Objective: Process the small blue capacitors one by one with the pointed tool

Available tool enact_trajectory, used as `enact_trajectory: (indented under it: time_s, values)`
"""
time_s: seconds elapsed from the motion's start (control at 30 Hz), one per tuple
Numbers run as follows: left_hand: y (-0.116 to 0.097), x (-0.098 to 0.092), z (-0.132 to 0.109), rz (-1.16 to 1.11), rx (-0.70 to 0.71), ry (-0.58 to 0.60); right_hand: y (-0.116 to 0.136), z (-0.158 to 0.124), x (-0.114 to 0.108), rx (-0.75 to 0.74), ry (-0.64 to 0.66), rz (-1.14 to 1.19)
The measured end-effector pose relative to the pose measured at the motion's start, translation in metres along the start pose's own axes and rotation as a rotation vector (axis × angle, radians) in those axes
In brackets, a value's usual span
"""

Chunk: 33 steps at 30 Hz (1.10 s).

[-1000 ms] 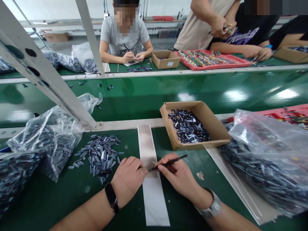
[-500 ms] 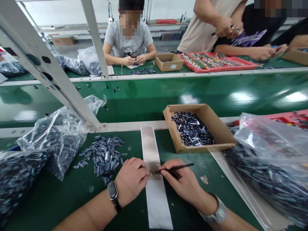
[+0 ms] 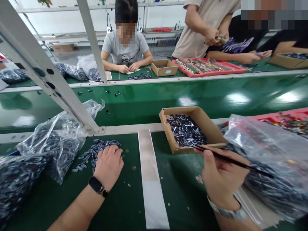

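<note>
Right grip (image 3: 222, 178): wrapped around the tweezers (image 3: 237, 161), tips at the box (image 3: 179, 149)'s near rim in this view; whether they touch it or pinch anything, I cannot tell.
Left grip (image 3: 109, 168): palm down over the pile (image 3: 96, 149); fingertips hidden, so whether it has a piece I cannot tell.
Pile: slim dark pieces, loose on the counter (image 3: 115, 208), partly covered by the left grip.
Step in hand: probably a pick from the pile, tweezers held aside by the box.
Next move: likely calls for parting one piece from its neighbours, tweezers kept ready.
Box: beyond the right grip, holding similar dark pieces.
Strip (image 3: 155, 202): white, flat between the grips.
Bags: one left of the pile (image 3: 64, 138), one right of the box (image 3: 262, 138).
Across: a co-worker (image 3: 124, 48), seated, hands together.
</note>
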State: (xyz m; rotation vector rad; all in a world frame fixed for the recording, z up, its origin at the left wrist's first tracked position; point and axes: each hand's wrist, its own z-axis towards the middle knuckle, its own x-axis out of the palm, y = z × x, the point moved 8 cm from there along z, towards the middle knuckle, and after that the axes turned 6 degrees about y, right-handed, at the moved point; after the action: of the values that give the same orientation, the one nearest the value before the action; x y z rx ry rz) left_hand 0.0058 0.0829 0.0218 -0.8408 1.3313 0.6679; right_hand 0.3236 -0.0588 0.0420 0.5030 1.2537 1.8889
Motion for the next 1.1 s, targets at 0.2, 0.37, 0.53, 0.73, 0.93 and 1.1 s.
enact_trajectory:
  time_s: [0.2,0.37,0.53,0.73,0.93,1.1]
  values:
    - [-0.003,-0.001,0.002,0.071,0.023,0.111,0.005,-0.006,0.011,-0.048,0.055,0.156]
    - [-0.06,0.02,-0.012,-0.152,0.319,0.148,-0.017,-0.035,0.066,0.26,0.552,0.187]
    - [-0.079,0.031,-0.023,-0.218,0.378,0.091,-0.037,-0.05,0.083,0.471,0.662,0.111]
    - [-0.068,0.023,-0.019,-0.496,0.357,0.001,-0.042,-0.051,0.083,0.505,0.66,0.099]
    - [-0.064,0.026,-0.017,-0.583,0.333,-0.008,-0.043,-0.051,0.084,0.546,0.662,0.08]
    - [-0.063,0.029,-0.016,-0.572,0.324,0.044,-0.041,-0.049,0.085,0.558,0.652,0.065]
